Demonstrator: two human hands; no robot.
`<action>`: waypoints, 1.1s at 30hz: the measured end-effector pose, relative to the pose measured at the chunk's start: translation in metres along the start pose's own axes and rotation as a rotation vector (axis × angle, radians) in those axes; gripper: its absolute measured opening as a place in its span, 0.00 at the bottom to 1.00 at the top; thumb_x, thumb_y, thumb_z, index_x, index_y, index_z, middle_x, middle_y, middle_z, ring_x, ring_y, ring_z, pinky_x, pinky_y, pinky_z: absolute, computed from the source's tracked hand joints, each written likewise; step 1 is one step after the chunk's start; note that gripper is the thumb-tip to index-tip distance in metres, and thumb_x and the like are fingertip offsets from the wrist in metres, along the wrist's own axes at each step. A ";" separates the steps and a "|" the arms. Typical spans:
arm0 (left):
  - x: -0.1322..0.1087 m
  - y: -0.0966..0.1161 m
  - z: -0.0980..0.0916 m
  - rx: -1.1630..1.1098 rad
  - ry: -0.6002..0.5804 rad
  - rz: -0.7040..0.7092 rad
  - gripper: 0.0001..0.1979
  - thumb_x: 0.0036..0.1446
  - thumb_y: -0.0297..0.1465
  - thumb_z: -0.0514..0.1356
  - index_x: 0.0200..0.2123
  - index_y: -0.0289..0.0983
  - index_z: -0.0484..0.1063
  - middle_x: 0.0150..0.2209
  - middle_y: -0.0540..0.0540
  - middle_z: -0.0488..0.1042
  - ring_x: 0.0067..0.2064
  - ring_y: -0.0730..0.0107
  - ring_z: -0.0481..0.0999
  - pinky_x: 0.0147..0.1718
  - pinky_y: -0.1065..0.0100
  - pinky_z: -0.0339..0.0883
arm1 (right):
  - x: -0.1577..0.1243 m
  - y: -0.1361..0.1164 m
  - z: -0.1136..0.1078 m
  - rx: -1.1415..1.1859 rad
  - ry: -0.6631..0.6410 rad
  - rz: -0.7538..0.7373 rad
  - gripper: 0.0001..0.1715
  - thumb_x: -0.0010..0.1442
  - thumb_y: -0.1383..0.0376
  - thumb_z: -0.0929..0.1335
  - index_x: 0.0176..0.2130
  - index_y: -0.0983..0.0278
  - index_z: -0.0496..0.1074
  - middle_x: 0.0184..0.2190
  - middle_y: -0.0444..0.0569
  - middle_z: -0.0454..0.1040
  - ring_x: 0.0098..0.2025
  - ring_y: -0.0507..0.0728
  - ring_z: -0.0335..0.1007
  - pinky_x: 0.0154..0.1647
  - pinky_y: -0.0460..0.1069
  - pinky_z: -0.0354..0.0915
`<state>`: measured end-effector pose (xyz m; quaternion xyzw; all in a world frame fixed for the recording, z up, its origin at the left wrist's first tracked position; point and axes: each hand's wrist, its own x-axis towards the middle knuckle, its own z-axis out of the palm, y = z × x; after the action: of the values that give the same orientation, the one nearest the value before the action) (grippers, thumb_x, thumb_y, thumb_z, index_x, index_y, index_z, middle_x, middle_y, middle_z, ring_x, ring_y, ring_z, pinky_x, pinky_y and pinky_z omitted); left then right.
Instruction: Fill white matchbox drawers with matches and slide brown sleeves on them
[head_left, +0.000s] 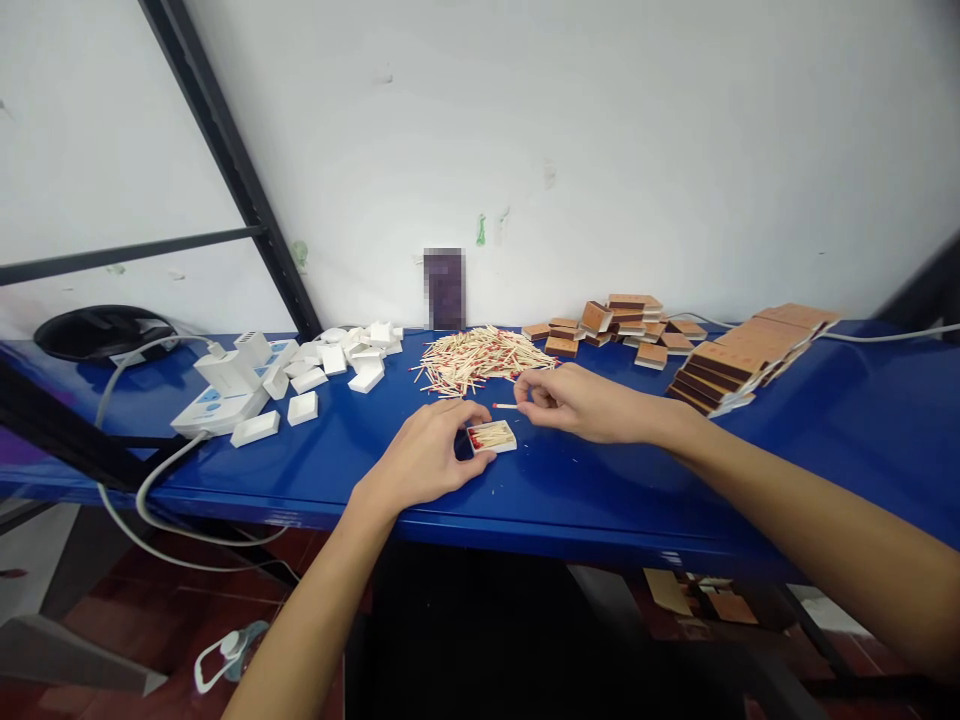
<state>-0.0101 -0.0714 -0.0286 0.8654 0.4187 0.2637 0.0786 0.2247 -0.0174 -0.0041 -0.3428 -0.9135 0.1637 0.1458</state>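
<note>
Gripping 1 white tray (pixel 504 449) w/ L hand (pixel 427 450), thumb on near side, other fingers toward far side; resting on blue bench (pixel 615 495), holding matches, too overlapped to count. Pinching 1 match (pixel 505 406) w/ R hand (pixel 562 400), fingertips closed on its R end, red head pointing L, just outside tray's far edge. Lying behind: 1 match pile (pixel 487 358), uncountable. Spread to L: approx. 10+ other trays (pixel 333 360), incl. 2 nearest bench's front edge. Heaped to R: 10+ brown matchboxes (pixel 597 317), overlapping, plus 1 stacked row (pixel 750 343), exact no. unclear. Sitting far L: 1 power strip (pixel 225 412).
</note>
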 end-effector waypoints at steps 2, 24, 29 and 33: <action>0.000 0.000 0.000 0.004 0.002 -0.010 0.13 0.57 0.35 0.64 0.45 0.39 0.71 0.42 0.47 0.77 0.41 0.63 0.75 0.45 0.61 0.68 | -0.001 -0.006 0.003 0.038 -0.020 -0.018 0.08 0.64 0.62 0.63 0.34 0.63 0.67 0.21 0.40 0.66 0.23 0.50 0.57 0.27 0.46 0.51; 0.000 0.000 -0.001 0.026 -0.030 0.038 0.09 0.60 0.36 0.62 0.42 0.39 0.73 0.38 0.48 0.76 0.41 0.64 0.74 0.44 0.62 0.67 | 0.003 -0.010 0.024 -0.050 0.036 -0.122 0.10 0.67 0.60 0.62 0.39 0.62 0.68 0.24 0.41 0.66 0.26 0.52 0.59 0.28 0.47 0.49; 0.000 0.001 -0.002 0.031 -0.027 0.017 0.08 0.60 0.36 0.63 0.41 0.40 0.71 0.38 0.50 0.76 0.41 0.65 0.73 0.43 0.63 0.65 | 0.003 -0.013 0.028 -0.063 0.017 -0.143 0.14 0.69 0.60 0.60 0.35 0.63 0.67 0.26 0.43 0.68 0.28 0.52 0.60 0.29 0.47 0.49; 0.000 0.000 -0.002 0.071 -0.015 0.012 0.10 0.59 0.38 0.64 0.40 0.40 0.72 0.37 0.50 0.76 0.40 0.64 0.73 0.44 0.62 0.65 | 0.002 -0.014 0.027 -0.055 0.009 -0.122 0.12 0.68 0.59 0.61 0.35 0.62 0.67 0.25 0.42 0.67 0.27 0.52 0.59 0.29 0.47 0.49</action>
<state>-0.0110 -0.0713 -0.0273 0.8721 0.4221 0.2428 0.0492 0.2050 -0.0307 -0.0223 -0.2910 -0.9362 0.1278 0.1503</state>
